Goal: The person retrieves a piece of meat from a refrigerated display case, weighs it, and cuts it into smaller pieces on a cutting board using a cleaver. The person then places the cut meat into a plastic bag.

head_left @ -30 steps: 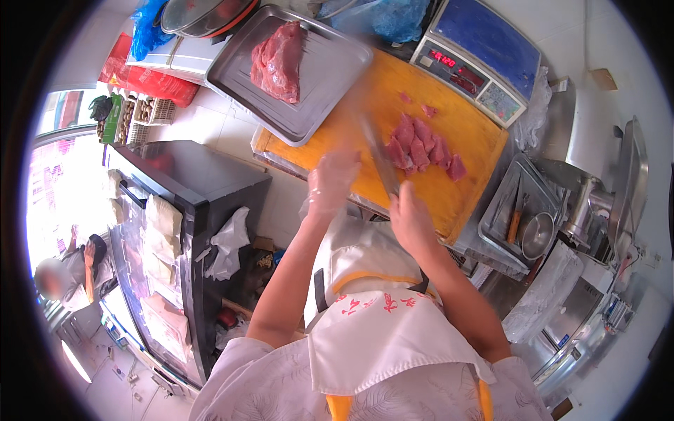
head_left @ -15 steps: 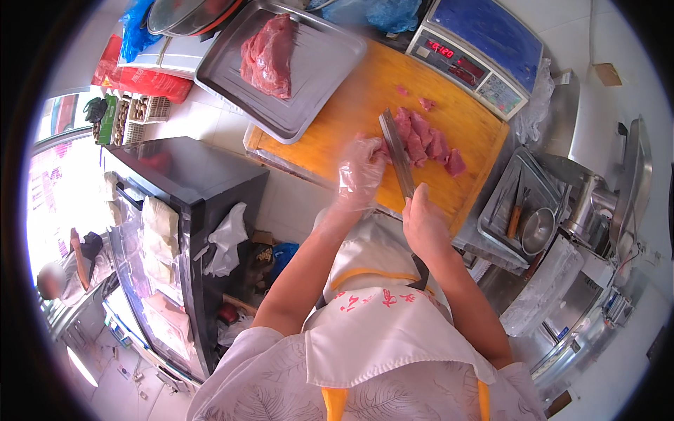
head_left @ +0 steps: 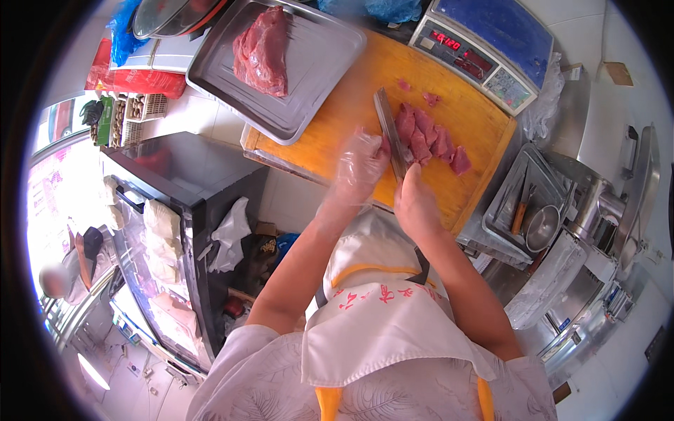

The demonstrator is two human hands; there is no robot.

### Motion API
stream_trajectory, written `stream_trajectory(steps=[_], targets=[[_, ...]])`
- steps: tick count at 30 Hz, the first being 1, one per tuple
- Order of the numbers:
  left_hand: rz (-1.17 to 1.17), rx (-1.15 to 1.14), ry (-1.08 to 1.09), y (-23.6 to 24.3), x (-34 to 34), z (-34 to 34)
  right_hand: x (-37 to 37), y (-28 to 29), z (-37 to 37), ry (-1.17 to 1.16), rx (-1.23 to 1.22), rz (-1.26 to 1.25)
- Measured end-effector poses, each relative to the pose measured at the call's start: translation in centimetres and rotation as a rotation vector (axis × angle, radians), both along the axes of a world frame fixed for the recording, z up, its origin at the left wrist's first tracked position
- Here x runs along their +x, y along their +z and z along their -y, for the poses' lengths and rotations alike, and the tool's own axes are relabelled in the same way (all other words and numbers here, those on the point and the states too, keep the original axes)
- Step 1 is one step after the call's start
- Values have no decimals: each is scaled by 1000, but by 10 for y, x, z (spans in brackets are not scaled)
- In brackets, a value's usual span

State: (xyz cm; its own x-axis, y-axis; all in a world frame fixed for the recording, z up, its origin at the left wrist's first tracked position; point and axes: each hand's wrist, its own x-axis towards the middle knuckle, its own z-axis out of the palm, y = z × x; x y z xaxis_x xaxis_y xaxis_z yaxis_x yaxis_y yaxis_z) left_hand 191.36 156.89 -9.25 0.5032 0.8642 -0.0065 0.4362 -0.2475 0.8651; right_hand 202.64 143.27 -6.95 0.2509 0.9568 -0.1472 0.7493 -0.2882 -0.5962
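We wear a white apron (head_left: 382,330) with red lettering and orange trim over a pale leaf-patterned short-sleeved shirt (head_left: 253,382); a clear plastic glove (head_left: 359,167) covers our left hand.

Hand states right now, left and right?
Left hand: gloved, open, beside the cut meat.
Right hand: closed on the knife.

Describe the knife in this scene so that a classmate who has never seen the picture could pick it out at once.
Find the big orange cutting board between the metal tray and the blue-topped scale. Near its middle lies a pile of cut pink meat pieces. The knife stands along the pile's left side, gripped by the bare right hand; its long grey blade is the only metal thing on the board.
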Motion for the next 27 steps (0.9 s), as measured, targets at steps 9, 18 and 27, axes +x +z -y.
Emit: stream_trajectory(steps=[9, 18, 27], targets=[[20, 298, 67, 25, -14, 22, 27, 39, -28, -278, 52, -330], [149, 27, 51, 17, 6, 35, 85, 69, 26, -443, 38, -643], [77, 30, 5, 14, 7, 29, 106, 88, 28, -709, 122, -1101]])
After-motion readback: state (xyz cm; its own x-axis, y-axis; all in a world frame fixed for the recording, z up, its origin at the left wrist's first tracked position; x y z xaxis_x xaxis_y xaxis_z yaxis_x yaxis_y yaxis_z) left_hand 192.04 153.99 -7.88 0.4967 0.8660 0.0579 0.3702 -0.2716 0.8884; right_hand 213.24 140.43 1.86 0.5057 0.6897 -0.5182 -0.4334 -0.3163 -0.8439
